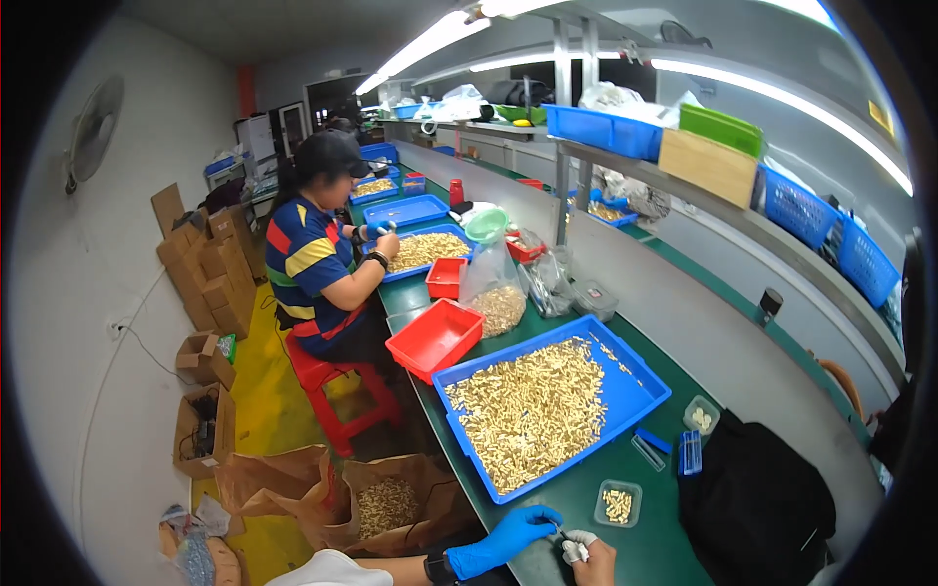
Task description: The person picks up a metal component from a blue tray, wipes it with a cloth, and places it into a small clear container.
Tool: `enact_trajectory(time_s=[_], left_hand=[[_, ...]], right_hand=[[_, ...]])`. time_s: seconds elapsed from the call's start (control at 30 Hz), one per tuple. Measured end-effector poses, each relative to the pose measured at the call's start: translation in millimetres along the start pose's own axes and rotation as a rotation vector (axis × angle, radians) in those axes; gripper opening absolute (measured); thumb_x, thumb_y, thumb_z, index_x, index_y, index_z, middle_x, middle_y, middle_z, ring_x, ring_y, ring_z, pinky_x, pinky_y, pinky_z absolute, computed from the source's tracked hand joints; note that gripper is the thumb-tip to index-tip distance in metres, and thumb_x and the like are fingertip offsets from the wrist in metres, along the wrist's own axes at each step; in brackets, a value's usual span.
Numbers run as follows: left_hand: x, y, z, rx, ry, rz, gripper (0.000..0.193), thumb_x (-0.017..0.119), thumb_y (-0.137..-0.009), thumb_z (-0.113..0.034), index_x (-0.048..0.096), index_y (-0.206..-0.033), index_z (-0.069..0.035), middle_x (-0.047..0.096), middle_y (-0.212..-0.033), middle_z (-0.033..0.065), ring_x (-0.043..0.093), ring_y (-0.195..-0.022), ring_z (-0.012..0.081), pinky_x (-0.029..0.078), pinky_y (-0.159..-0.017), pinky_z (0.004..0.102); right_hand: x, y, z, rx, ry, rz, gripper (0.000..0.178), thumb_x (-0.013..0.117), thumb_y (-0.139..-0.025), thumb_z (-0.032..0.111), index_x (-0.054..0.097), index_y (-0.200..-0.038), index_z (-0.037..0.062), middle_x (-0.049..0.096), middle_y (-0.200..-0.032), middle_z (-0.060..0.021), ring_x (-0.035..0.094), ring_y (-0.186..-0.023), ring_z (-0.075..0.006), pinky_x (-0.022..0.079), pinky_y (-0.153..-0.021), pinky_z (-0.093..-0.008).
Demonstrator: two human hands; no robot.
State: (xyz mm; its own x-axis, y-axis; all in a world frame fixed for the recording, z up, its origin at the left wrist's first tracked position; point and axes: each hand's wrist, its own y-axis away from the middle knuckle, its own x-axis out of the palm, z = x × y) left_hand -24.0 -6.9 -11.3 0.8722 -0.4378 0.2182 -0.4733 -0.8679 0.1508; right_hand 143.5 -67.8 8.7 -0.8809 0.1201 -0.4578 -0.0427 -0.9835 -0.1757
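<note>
My left hand [508,539], in a blue glove, is closed in a pinch at the table's front edge. Facing it, my right hand [590,564] has white covers on its fingertips and is closed too. A small, thin dark piece shows between the fingertips of both hands, too small to name. Just beyond them stands a clear square tub [601,510] with small brass-coloured cylindrical pieces [618,504] in it. Farther off, a large blue tray [640,389] holds a wide heap of similar pieces [528,415].
A black cloth [752,498] lies right of the tub, near a small blue box [690,452] and a tub of white pieces [702,418]. Red bins [435,337] and a filled plastic bag [498,308] stand beyond the tray. A co-worker [318,244] sits at the left; paper sacks [283,488] stand below.
</note>
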Motion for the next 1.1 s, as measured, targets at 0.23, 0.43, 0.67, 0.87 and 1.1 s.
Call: enact_trajectory(time_s=[0.23, 0.43, 0.67, 0.87, 1.1], left_hand=[[9, 2, -20, -0.013, 0.092, -0.108, 0.029, 0.055, -0.085, -0.007, 0.052, -0.113, 0.001, 0.058, -0.104, 0.0093, 0.054, -0.097, 0.0165, 0.043, -0.087, 0.0281], [16, -6, -28, -0.146, 0.643, 0.101, 0.059, 0.041, -0.092, -0.034, 0.019, -0.137, -0.002, 0.032, -0.136, 0.0202, 0.032, -0.127, 0.0285, 0.027, -0.104, 0.0386], [21, -2, -30, -0.162, 0.757, 0.166, 0.068, 0.032, -0.091, -0.050, 0.015, -0.139, -0.005, 0.023, -0.141, 0.0203, 0.024, -0.131, 0.0297, 0.023, -0.107, 0.0399], [23, -6, -31, -0.152, 0.741, 0.143, 0.070, 0.030, -0.090, -0.053, 0.014, -0.139, -0.005, 0.022, -0.142, 0.0205, 0.024, -0.131, 0.0301, 0.022, -0.107, 0.0408], [27, -9, -33, -0.180, 0.754, 0.165, 0.069, 0.028, -0.091, -0.052, 0.014, -0.139, -0.005, 0.022, -0.142, 0.0208, 0.023, -0.131, 0.0308, 0.021, -0.108, 0.0427]], right_hand=[[1, -13, -30, -0.131, 0.095, 0.087, 0.025, 0.058, -0.074, 0.003, 0.061, -0.099, 0.0046, 0.062, -0.084, -0.0179, 0.060, -0.075, -0.0347, 0.048, -0.065, -0.0382], [-3, -16, -21, -0.043, -0.033, -0.016, 0.016, 0.056, -0.084, 0.012, 0.060, -0.097, 0.0030, 0.057, -0.068, -0.0074, 0.055, -0.061, -0.0194, 0.044, -0.055, -0.0302], [-11, -8, -15, 0.024, -0.291, 0.199, 0.015, 0.054, -0.086, 0.012, 0.060, -0.095, 0.0025, 0.059, -0.068, -0.0071, 0.056, -0.057, -0.0155, 0.043, -0.053, -0.0272], [-26, -12, -1, 0.171, -0.417, 0.082, 0.017, 0.053, -0.080, 0.005, 0.061, -0.095, 0.0028, 0.062, -0.076, -0.0143, 0.060, -0.064, -0.0282, 0.047, -0.059, -0.0333], [-27, -20, -4, 0.128, -0.310, 0.086, 0.020, 0.052, -0.077, 0.003, 0.061, -0.095, 0.0015, 0.064, -0.077, -0.0129, 0.061, -0.064, -0.0227, 0.046, -0.058, -0.0301]])
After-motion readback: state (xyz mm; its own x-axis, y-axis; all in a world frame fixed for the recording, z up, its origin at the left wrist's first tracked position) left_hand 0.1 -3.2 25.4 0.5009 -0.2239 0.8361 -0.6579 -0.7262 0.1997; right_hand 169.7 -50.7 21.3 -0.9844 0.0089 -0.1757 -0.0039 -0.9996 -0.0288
